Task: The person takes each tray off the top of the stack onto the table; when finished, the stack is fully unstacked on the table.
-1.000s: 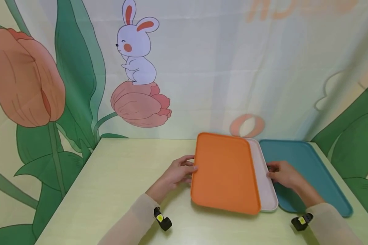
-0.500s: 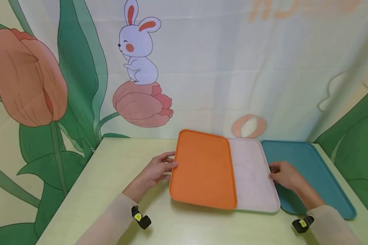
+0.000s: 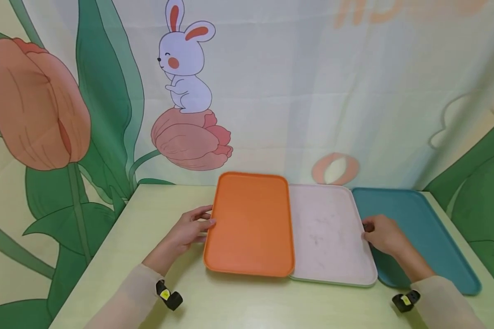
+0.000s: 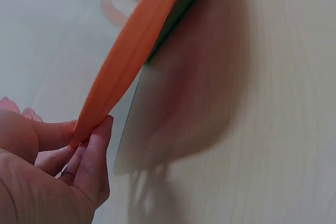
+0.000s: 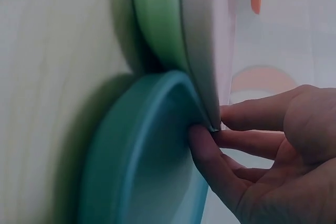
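Both pinching: left hand [image 3: 186, 229], orange tray [image 3: 250, 224] (raised); right hand [image 3: 383, 234], pink tray [image 3: 328, 233].

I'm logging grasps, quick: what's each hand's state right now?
Left hand: closed, pinching the orange tray by its left edge.
Right hand: closed, pinching the pale pink tray by its right edge.
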Motion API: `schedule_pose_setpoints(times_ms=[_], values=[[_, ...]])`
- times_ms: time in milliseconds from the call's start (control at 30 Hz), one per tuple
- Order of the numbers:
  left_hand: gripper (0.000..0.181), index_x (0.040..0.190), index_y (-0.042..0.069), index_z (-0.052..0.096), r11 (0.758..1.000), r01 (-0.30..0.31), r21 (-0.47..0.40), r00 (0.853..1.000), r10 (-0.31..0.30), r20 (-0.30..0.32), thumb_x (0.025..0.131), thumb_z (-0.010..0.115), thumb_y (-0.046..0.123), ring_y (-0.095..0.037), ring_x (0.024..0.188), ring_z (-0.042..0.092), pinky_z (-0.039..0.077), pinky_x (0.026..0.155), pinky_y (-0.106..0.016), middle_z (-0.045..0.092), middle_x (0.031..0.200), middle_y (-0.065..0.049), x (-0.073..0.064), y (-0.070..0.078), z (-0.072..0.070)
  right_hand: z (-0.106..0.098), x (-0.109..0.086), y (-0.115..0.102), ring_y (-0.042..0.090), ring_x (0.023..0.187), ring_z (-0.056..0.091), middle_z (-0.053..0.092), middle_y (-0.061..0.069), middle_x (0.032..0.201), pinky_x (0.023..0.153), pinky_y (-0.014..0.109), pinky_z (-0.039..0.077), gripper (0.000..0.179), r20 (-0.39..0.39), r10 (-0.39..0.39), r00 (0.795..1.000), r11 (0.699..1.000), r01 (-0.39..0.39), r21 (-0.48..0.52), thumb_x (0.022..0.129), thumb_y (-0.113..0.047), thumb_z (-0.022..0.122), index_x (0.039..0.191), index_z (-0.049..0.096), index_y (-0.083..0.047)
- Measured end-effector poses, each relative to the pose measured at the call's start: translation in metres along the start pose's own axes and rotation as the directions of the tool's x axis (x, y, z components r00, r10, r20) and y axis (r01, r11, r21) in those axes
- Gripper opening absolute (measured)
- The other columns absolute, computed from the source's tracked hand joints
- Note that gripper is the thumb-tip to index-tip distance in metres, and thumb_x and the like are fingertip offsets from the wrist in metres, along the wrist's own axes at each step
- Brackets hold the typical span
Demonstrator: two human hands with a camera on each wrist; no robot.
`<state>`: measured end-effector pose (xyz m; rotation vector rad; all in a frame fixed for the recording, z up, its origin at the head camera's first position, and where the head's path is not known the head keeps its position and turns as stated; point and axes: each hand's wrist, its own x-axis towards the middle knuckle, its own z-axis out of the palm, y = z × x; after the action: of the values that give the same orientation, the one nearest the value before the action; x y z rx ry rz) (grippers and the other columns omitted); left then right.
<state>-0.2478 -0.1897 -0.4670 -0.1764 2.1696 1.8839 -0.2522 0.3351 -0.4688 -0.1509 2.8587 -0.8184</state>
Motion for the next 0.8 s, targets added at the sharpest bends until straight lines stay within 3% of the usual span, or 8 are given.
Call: schedule_pose_setpoints(times_ms=[333, 600, 800], values=[[0.052, 0.155, 0.009, 0.054, 0.997, 0.059, 0.048, 0.997, -0.056, -0.056, 0.105, 0.067, 0.014, -0.023, 0.097, 0.066, 0.060, 0.077, -0.031, 0.057, 0.128, -0.015, 0.010, -0.018, -0.027, 0.000, -0.001, 0.001, 0.029, 0.083, 0.070, 0.070, 0.026, 0.104, 0.071, 0.045, 0.061, 0.041, 0.004, 0.000, 1.000, 1.000, 0.000, 0.005, 0.097, -0.001, 0.066, 0.130, 0.058, 0.022], [0.051, 0.155, 0.001, 0.051, 0.999, 0.003, 0.053, 1.000, -0.003, -0.005, 0.105, 0.064, 0.008, -0.019, 0.086, 0.069, 0.061, 0.072, -0.032, 0.058, 0.124, -0.016, 0.015, -0.021, -0.018, -0.001, -0.005, 0.005, 0.029, 0.084, 0.069, 0.071, 0.024, 0.103, 0.070, 0.043, 0.060, 0.039, -0.010, 0.009, 1.000, 1.000, -0.009, -0.016, 0.097, -0.002, 0.066, 0.129, 0.060, 0.020], [0.047, 0.151, 0.002, 0.058, 0.991, -0.005, 0.133, 0.998, 0.015, -0.069, 0.105, 0.067, 0.010, -0.021, 0.087, 0.069, 0.062, 0.070, -0.033, 0.062, 0.122, -0.017, 0.017, -0.024, -0.010, 0.001, -0.008, 0.004, 0.029, 0.086, 0.068, 0.071, 0.022, 0.104, 0.070, 0.043, 0.060, 0.037, -0.019, -0.029, 0.999, 0.999, 0.029, -0.025, 0.099, -0.004, 0.067, 0.128, 0.062, 0.018]])
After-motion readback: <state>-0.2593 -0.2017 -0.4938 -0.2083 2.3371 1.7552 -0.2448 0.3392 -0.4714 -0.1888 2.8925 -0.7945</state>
